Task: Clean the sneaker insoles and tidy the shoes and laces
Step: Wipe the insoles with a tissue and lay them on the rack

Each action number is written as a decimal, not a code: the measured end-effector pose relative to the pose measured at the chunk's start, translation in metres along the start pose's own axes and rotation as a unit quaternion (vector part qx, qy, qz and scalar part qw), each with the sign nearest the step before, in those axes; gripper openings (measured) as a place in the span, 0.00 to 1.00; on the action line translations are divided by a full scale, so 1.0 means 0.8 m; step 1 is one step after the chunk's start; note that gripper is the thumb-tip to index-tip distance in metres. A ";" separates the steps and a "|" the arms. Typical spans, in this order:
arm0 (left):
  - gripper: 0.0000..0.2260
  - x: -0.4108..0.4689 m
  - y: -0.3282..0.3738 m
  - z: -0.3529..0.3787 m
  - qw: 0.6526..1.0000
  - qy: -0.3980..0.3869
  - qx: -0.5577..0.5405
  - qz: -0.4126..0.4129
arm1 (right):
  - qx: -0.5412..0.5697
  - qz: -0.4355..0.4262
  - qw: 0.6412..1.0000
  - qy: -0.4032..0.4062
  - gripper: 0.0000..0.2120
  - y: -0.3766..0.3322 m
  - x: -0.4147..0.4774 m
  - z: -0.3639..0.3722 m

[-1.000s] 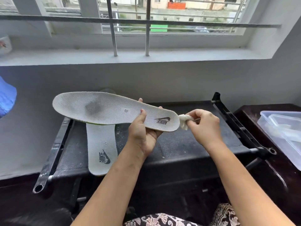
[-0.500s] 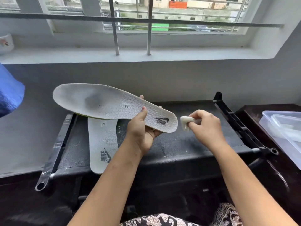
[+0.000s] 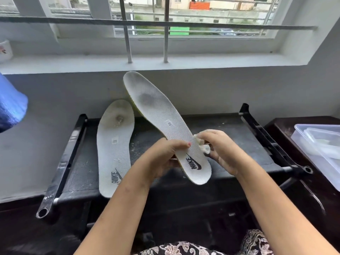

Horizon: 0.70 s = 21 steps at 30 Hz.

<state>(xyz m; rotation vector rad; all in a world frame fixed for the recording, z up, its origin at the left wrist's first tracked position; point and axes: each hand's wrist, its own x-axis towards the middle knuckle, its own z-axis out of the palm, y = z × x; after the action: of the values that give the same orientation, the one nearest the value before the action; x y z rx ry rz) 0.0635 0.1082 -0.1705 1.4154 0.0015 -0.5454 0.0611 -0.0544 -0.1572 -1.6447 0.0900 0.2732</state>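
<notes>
My left hand (image 3: 163, 157) grips a white insole (image 3: 158, 115) near its heel, thumb on top, above the printed logo. The insole points away and up to the left, with a grey smudge on its forefoot and a yellow-green edge underneath. My right hand (image 3: 222, 151) pinches a small white wad of cloth (image 3: 201, 144) against the insole's right edge. A second white insole (image 3: 115, 144) lies flat on the black rack (image 3: 230, 137), heel toward me, with a brownish stain at its toe end.
The black rack has raised side rails (image 3: 64, 162) left and right. A clear plastic box (image 3: 320, 146) stands on the dark table at the right. A blue object (image 3: 11, 105) hangs at the left edge. A white windowsill (image 3: 165, 63) with metal bars runs behind.
My left hand has turned the held insole from lying crosswise to pointing away, toe up. My right hand has brought the cloth wad onto the insole's edge. The lower insole's stained toe is uncovered.
</notes>
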 end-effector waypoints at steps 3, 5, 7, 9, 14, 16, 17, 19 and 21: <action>0.10 0.000 -0.001 -0.002 0.999 -0.025 -0.001 0.023 | -0.025 0.038 0.996 -0.073 0.13 0.000 -0.006 -0.001; 0.10 0.001 -0.001 0.000 0.999 -0.014 -0.011 0.043 | -0.021 0.052 0.994 -0.098 0.11 0.000 -0.008 0.000; 0.14 0.007 -0.004 0.003 0.998 0.023 -0.027 0.049 | 0.007 0.060 0.994 -0.096 0.07 -0.001 -0.007 0.001; 0.22 0.013 -0.009 0.004 0.996 0.060 -0.051 0.044 | 0.030 0.069 0.995 -0.071 0.06 0.000 -0.005 0.002; 0.19 0.023 -0.016 0.002 0.989 0.131 -0.057 0.045 | -0.063 0.083 0.994 -0.030 0.16 0.008 0.000 0.001; 0.18 0.026 -0.019 -0.003 0.987 0.149 -0.039 0.052 | -0.108 0.080 0.991 -0.003 0.16 0.010 0.001 -0.001; 0.17 0.027 -0.020 -0.005 0.987 0.151 -0.029 0.053 | -0.132 0.076 0.988 0.011 0.17 0.010 0.002 -0.002; 0.16 0.028 -0.023 -0.007 0.987 0.152 -0.014 0.050 | -0.165 0.066 0.984 0.023 0.17 0.009 0.003 -0.003; 0.15 0.027 -0.023 -0.006 0.987 0.152 0.001 0.051 | -0.173 0.060 0.983 0.027 0.15 0.010 0.003 -0.003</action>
<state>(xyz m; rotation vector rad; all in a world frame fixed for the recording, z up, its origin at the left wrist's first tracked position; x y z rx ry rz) 0.0772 0.1036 -0.1954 1.4799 0.1719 -0.2401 0.0617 -0.0575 -0.1653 -1.9961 0.1914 0.3509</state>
